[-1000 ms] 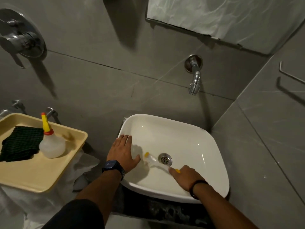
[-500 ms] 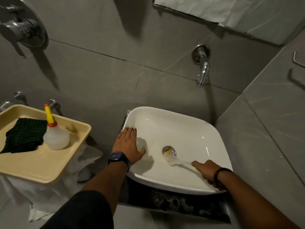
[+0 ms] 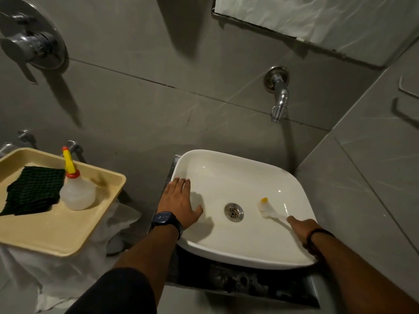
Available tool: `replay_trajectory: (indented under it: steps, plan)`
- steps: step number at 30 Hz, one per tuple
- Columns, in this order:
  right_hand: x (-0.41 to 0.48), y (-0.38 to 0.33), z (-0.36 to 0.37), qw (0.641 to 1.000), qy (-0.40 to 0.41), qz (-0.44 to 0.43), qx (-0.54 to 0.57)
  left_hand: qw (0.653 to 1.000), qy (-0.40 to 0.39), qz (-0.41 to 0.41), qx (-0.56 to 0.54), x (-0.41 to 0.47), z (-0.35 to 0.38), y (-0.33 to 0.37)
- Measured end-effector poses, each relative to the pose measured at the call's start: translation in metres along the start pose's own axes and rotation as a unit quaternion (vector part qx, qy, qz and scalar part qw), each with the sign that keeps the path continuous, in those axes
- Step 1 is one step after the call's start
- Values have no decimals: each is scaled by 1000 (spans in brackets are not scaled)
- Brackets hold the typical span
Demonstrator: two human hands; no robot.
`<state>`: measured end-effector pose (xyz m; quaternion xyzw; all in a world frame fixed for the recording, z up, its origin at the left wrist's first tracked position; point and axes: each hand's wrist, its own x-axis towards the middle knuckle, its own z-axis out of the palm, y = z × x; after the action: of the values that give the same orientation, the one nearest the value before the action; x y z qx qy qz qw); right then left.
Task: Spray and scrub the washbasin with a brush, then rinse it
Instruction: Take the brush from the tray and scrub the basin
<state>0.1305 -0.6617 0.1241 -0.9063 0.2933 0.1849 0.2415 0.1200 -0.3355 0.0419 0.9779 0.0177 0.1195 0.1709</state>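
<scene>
A white square washbasin sits against the grey tiled wall, with a metal drain at its middle. My right hand grips the handle of a small white brush with a yellow tip. The brush head rests on the basin floor to the right of the drain. My left hand, with a dark watch on the wrist, lies flat on the basin's left rim, fingers spread. A clear spray bottle with a yellow nozzle stands on the tray at the left.
A beige tray at the left holds the bottle and a dark green scrub pad. A chrome tap juts from the wall above the basin, with no water running. A shower valve is at upper left. A side wall stands close on the right.
The brush has swept from left of the drain, across it, to its right side, with my right hand moving right. My left hand has stayed on the rim.
</scene>
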Motion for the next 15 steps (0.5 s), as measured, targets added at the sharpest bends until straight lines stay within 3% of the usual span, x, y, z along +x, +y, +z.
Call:
replay_trajectory:
  steps: [3, 6, 11, 15]
  plan:
    - [-26, 12, -18, 992, -117, 14, -38, 1000, -5, 0, -6, 0, -1, 1]
    - [-51, -6, 9, 979, -187, -34, -80, 1000, -9, 3, -11, -1, -3, 2]
    - [-44, -58, 76, 981, -102, -140, -84, 1000, -10, -1, -18, 0, -2, 3]
    - [-24, -45, 56, 995, 3, -73, -64, 1000, -10, 11, -26, -2, 3, 22]
